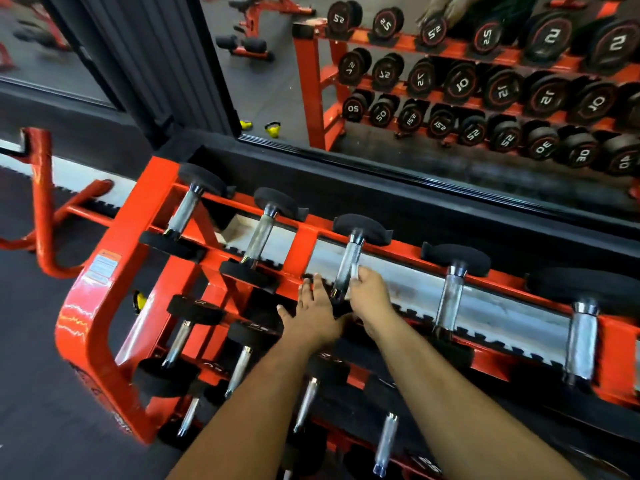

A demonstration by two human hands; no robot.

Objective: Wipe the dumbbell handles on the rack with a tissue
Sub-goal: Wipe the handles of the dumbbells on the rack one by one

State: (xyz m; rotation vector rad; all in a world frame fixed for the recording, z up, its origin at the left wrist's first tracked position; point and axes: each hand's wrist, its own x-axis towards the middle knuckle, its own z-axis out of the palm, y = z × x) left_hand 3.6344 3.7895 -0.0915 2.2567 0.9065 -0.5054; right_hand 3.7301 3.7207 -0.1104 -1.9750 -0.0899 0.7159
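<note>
Nearest to us, our two bare forearms reach down over the orange rack (104, 271). Our left hand (313, 315) lies flat, fingers spread, on the black near head of the third dumbbell (362, 227) from the left on the top tier. Our right hand (369, 294) has its fingers closed around a small white tissue (354, 271), pressing it against the right side of that dumbbell's handle (348, 268), about midway along it.

The handle is a bright metal bar with a rough, knurled grip and smooth collars at both ends; the heads are matte black. Its neighbours on the same tier look alike, growing larger to the right, and shorter dumbbells fill the lower tiers.

A mirror (277, 81) behind the rack shows the dumbbell ends with white numbers reversed: 2.5 and 5 on the top row, 7.5, 10 and 12 on the middle, 15, 20, 25, 30 and 40 at the bottom. An orange-and-white label (103, 266) is stuck on the rack's left upright; its print is too small for us to read.
</note>
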